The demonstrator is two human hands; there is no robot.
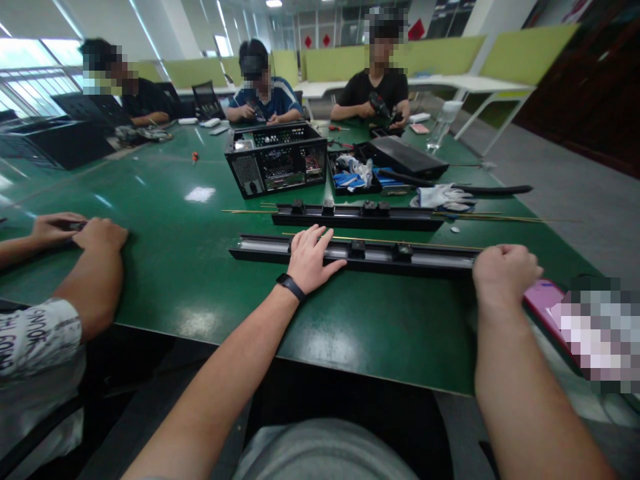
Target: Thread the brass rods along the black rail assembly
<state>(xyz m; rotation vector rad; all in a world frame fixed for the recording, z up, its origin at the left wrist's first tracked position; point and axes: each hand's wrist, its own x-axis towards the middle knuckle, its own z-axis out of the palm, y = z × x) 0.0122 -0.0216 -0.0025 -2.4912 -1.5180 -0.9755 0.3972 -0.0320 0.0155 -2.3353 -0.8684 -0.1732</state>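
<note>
A long black channel bar (425, 264) with small black blocks in it lies on the green table before me. My left hand (311, 259) rests on its left half, fingers spread, with a black band on the wrist. At the bar's right end my right hand (506, 270) is closed in a fist; what it holds, if anything, is hidden. A thin brass-coloured rod (380, 239) runs along the bar's far side towards my right hand. Behind it lies a second black channel bar (350, 219), with black blocks on it and more thin rods at both ends.
An open black computer case (277, 163) stands beyond the bars. Right of it are a tray (345, 190) with gloves, a white glove (445, 197) and a black tube. A pink phone (555, 313) lies right. A person's hands (100, 235) are left; three people sit opposite.
</note>
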